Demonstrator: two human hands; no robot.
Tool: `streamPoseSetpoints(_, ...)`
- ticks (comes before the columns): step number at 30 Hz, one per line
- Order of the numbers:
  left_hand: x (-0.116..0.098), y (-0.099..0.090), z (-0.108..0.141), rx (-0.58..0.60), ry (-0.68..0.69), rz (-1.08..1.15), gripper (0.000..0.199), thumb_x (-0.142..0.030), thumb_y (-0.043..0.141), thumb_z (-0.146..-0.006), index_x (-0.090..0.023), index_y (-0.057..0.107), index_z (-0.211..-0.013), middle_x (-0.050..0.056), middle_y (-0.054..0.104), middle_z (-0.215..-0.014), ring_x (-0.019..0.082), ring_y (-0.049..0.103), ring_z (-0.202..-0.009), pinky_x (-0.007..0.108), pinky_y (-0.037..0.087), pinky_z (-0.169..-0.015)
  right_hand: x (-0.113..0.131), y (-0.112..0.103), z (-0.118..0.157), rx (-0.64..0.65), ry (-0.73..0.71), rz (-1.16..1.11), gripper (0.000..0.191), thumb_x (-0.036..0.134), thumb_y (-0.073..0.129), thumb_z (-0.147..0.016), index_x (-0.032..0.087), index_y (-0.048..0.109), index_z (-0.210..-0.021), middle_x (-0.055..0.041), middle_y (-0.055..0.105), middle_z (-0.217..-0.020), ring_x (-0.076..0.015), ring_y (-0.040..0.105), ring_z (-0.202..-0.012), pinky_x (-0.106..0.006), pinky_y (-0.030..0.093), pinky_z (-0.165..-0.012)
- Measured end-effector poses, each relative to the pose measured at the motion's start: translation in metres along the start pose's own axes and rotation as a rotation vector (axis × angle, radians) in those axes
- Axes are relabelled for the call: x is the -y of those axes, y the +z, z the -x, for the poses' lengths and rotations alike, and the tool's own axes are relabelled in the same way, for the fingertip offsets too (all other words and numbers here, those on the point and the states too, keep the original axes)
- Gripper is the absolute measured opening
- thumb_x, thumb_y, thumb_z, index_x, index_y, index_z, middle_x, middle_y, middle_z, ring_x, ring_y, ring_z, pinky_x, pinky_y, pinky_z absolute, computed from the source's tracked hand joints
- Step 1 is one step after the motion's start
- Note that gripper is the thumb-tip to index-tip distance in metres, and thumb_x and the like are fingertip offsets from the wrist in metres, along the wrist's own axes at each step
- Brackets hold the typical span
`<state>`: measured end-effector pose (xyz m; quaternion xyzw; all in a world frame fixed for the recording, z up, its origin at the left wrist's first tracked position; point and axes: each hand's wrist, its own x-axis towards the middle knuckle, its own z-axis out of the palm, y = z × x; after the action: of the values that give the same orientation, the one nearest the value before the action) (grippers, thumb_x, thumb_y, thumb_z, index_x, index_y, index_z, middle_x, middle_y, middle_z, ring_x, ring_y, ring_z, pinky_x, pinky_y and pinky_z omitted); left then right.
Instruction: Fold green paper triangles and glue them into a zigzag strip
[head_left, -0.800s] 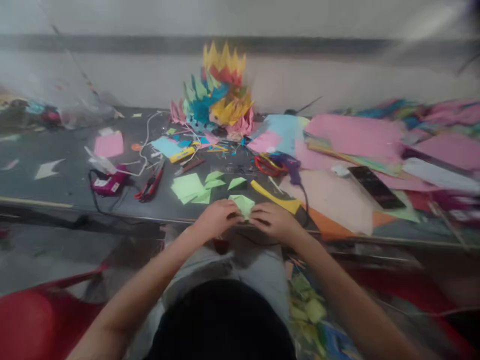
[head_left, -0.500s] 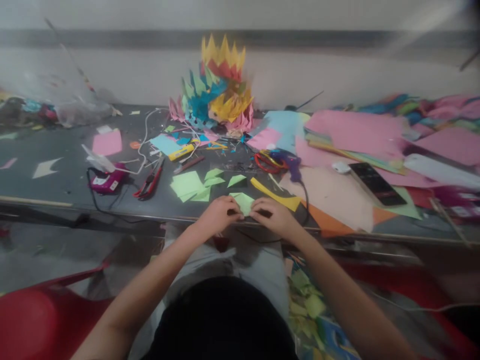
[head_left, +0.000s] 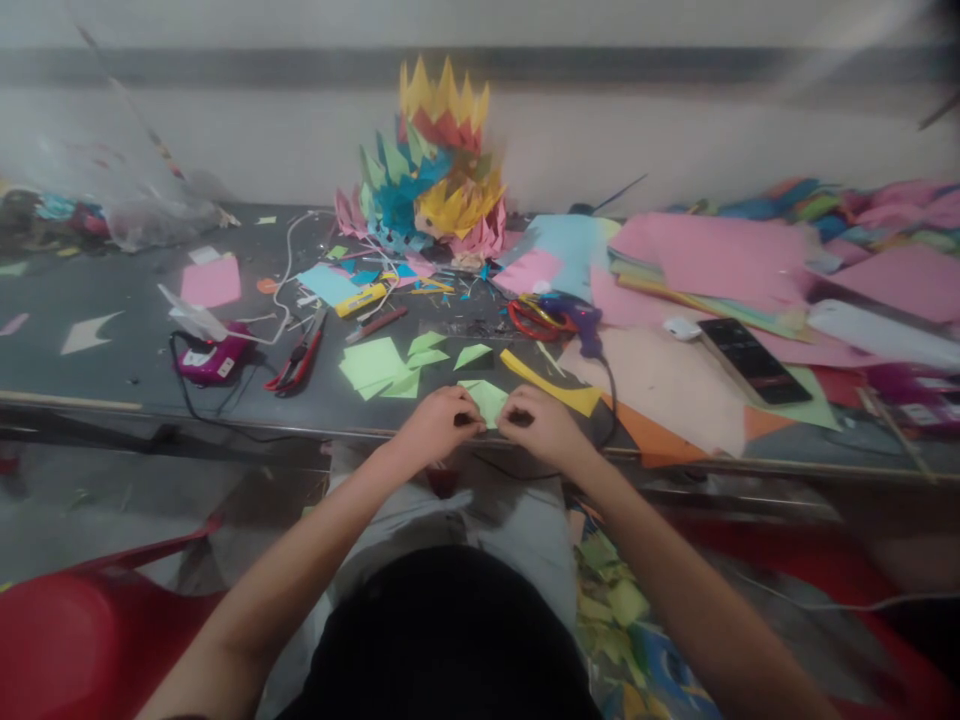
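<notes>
Between my hands, at the table's front edge, is a small light green sheet of paper (head_left: 489,400) with a crease or fold across it. My left hand (head_left: 444,420) pinches its left lower edge, fingers curled with the thumb. On the opposite side my right hand (head_left: 541,425) pinches the right lower edge in the same way. Just beyond lie folded green paper pieces (head_left: 427,350), another folded green piece (head_left: 475,355) and a stack of green squares (head_left: 375,367). A curved yellow paper strip (head_left: 551,385) rests right of my hands.
A layered paper model (head_left: 450,190) stands at the back. Red scissors (head_left: 536,320), a glue gun (head_left: 581,318) with a cord, a red cutter (head_left: 298,362) and a purple device (head_left: 217,355) lie around. A phone (head_left: 752,362) sits on paper sheets (head_left: 720,260) at right.
The whole view has shifted slightly. Both hands stay pinched on the green paper, the right fingers a little more curled; nothing else has visibly moved.
</notes>
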<state>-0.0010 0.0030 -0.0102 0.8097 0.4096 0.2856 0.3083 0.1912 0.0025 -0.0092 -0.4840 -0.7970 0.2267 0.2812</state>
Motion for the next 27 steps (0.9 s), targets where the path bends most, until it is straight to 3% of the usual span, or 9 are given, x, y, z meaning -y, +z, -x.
streamPoseSetpoints(12, -0.022, 0.007, 0.029, 0.016, 0.171, -0.624, 0.017, -0.023, 0.048, -0.085, -0.017, 0.062, -0.094, 0.006, 0.06, -0.093, 0.02, 0.055, -0.094, 0.034, 0.043, -0.079, -0.002, 0.003, -0.003, 0.039, 0.02, 0.063, 0.017, 0.024, 0.06, -0.07, 0.019, 0.05, -0.058, -0.0007, 0.05, -0.066, -0.0144, 0.049, -0.066, -0.027, 0.038, -0.063)
streamPoseSetpoints(16, -0.023, 0.008, 0.03, 0.01, 0.184, -0.65, 0.019, -0.024, 0.047, -0.086, -0.017, 0.062, -0.095, 0.006, 0.06, -0.094, 0.019, 0.056, -0.093, 0.033, 0.043, -0.08, -0.003, -0.002, -0.003, 0.082, 0.048, 0.028, 0.02, 0.032, 0.062, -0.071, 0.019, 0.049, -0.064, -0.0005, 0.05, -0.069, -0.0146, 0.049, -0.068, -0.027, 0.038, -0.064)
streamPoseSetpoints(22, -0.022, 0.002, 0.034, 0.045, 0.21, -0.607, 0.022, -0.023, 0.048, -0.085, -0.018, 0.061, -0.102, 0.006, 0.061, -0.099, 0.018, 0.057, -0.096, 0.033, 0.043, -0.083, -0.008, -0.022, -0.004, 0.208, 0.089, -0.09, 0.01, 0.026, 0.058, -0.072, 0.019, 0.051, -0.073, 0.0007, 0.054, -0.07, -0.0128, 0.05, -0.066, -0.025, 0.04, -0.063)
streamPoseSetpoints(27, -0.018, -0.007, 0.031, 0.081, 0.182, -0.477, 0.031, -0.023, 0.048, -0.085, -0.018, 0.055, -0.115, 0.008, 0.06, -0.11, 0.021, 0.055, -0.102, 0.036, 0.044, -0.089, -0.008, -0.026, -0.001, 0.174, 0.043, -0.108, 0.008, 0.027, 0.056, -0.073, 0.019, 0.055, -0.073, 0.0001, 0.056, -0.07, -0.0126, 0.052, -0.064, -0.025, 0.042, -0.061)
